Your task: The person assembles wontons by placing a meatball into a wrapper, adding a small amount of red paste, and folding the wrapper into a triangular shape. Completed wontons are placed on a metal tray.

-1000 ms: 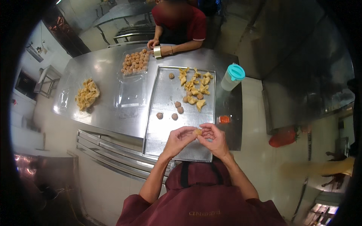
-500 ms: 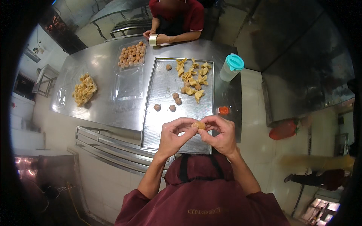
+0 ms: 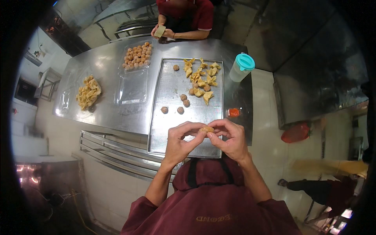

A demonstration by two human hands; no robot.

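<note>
Above the near end of a perforated metal tray point(image 3: 158, 135), a small golden-brown food piece point(image 3: 206, 129) is pinched between both my hands. My left hand point(image 3: 181, 141) grips its left side with thumb and fingertips. On its right side, the fingertips of my right hand point(image 3: 231, 140) are closed too. My fingers partly hide it, so I cannot tell whether it is a ball or a folded dumpling. On the tray lie several round brown balls point(image 3: 183, 97) and, toward the far right, several fried wontons point(image 3: 197, 73) with pointed corners.
A clear clamshell box point(image 3: 133, 84) holds many brown balls at its far end. Left of it sits a heap of fried wontons point(image 3: 88, 93). A turquoise-lidded jug point(image 3: 243, 67) and a small red-filled container point(image 3: 234, 112) stand right. Across the table, a person holds a tape roll point(image 3: 159, 31).
My hands keep the same pinch on the food piece. Across the table, the person has tilted the tape roll. At the far right, another person has shifted position.
</note>
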